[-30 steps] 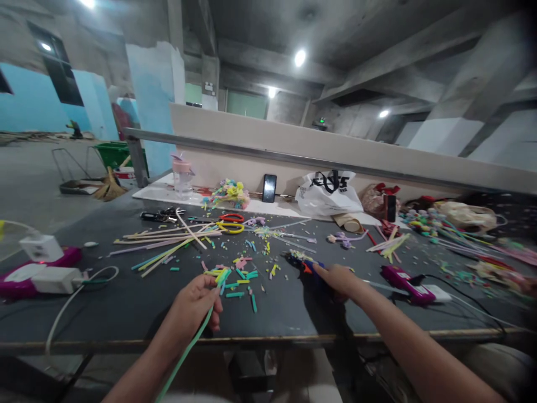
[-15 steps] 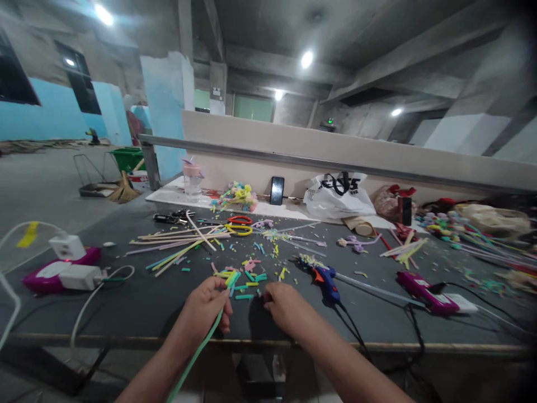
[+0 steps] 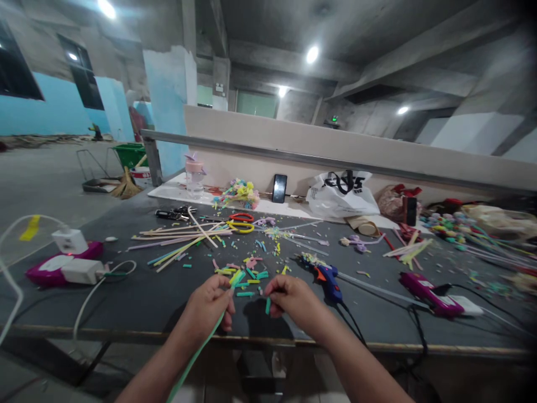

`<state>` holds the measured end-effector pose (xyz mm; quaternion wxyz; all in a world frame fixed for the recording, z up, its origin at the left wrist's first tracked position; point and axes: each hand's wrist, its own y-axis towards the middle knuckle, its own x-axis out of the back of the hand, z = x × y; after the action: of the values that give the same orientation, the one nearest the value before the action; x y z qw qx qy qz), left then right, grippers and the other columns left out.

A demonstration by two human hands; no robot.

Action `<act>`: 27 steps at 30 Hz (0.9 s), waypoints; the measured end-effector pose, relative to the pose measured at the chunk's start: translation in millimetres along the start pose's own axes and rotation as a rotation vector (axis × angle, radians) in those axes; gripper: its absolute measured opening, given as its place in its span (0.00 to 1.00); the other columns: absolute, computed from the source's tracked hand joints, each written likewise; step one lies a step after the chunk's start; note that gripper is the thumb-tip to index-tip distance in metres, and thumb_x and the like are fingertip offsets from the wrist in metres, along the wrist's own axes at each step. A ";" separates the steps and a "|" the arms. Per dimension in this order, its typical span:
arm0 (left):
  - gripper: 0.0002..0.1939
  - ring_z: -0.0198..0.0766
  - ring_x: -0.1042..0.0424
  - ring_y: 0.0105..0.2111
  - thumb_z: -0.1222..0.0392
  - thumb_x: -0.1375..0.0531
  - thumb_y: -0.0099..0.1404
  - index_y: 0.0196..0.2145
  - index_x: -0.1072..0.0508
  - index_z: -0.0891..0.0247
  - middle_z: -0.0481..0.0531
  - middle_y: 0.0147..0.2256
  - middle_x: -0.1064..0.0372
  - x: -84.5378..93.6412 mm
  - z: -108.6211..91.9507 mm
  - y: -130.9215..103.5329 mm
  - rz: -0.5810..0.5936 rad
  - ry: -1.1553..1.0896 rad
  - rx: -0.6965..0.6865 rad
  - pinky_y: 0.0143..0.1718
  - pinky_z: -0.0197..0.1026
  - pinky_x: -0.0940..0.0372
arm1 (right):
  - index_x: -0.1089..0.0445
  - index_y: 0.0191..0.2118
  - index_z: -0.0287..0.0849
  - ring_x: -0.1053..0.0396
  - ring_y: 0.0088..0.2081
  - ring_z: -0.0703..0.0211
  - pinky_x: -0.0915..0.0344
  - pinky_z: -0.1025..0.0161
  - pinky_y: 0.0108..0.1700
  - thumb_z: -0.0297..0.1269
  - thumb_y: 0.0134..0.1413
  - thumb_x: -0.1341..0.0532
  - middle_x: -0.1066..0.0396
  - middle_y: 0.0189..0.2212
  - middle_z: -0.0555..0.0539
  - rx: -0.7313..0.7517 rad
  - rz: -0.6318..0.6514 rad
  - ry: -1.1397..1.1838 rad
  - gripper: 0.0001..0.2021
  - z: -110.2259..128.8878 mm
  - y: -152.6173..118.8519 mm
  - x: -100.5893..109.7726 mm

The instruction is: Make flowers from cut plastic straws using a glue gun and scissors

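My left hand [image 3: 208, 304] is closed around a long, thin green strip [image 3: 200, 351], which runs down past my wrist and out of view at the bottom. Its upper end shows above the fingertips, close to loose green and yellow pieces. My right hand [image 3: 289, 302] pinches a short green piece [image 3: 267, 305], hanging just below the fingertips over the dark table [image 3: 140, 305]. Between and beyond both hands lie several short cut pieces [image 3: 251, 281] in green, yellow and pink. A blue glue gun [image 3: 330, 282] rests to the right of my right hand.
Long pastel strips [image 3: 178, 240] and yellow-and-red scissors [image 3: 240, 226] lie farther back. Magenta power strips stand left [image 3: 44, 271] and right [image 3: 436, 296], with trailing cables. Along the back are a bottle [image 3: 194, 179], a phone [image 3: 279, 188] and a white bag [image 3: 342, 196].
My right hand has lifted a little off the table and turned, and the short green piece now shows in its fingers. My left hand has hardly moved. The view has shifted slightly.
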<state>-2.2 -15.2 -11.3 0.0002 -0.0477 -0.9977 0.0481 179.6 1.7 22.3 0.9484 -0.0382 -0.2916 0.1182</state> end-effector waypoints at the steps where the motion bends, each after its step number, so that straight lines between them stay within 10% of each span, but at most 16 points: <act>1: 0.07 0.30 0.38 0.11 0.57 0.46 0.55 0.31 0.39 0.62 0.40 0.15 0.38 0.1 0.4 -0.3 0.005 0.015 -0.005 0.14 0.34 0.39 | 0.36 0.27 0.41 0.34 0.17 0.66 0.35 0.70 0.23 0.24 0.44 0.50 0.37 0.13 0.57 0.009 -0.008 0.050 0.08 3.9 1.6 -4.0; 8: 0.07 0.31 0.37 0.12 0.59 0.47 0.56 0.33 0.38 0.62 0.41 0.16 0.37 1.5 6.0 1.1 0.032 0.107 -0.013 0.14 0.33 0.38 | 0.34 0.28 0.41 0.40 0.16 0.68 0.42 0.70 0.19 0.28 0.44 0.47 0.40 0.15 0.57 0.138 -0.173 0.128 0.06 17.6 16.5 -25.4; 17: 0.06 0.31 0.37 0.12 0.61 0.48 0.56 0.33 0.37 0.62 0.41 0.16 0.37 3.4 7.2 1.4 0.047 0.139 -0.044 0.15 0.33 0.38 | 0.30 0.24 0.41 0.35 0.41 0.58 0.41 0.62 0.45 0.21 0.39 0.43 0.32 0.33 0.47 0.364 -0.365 0.034 0.09 14.9 23.5 -33.0; 27: 0.06 0.31 0.38 0.13 0.59 0.48 0.56 0.33 0.38 0.62 0.41 0.16 0.38 1.7 6.1 2.6 0.049 0.127 -0.041 0.15 0.35 0.37 | 0.31 0.23 0.42 0.34 0.39 0.58 0.38 0.61 0.43 0.19 0.39 0.42 0.32 0.32 0.46 0.430 -0.414 0.040 0.10 9.0 28.6 -40.0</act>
<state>-3.6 -13.0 -17.6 0.0613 -0.0752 -0.9950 0.0243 136.7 19.6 4.0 0.9443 0.2214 -0.2425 -0.0197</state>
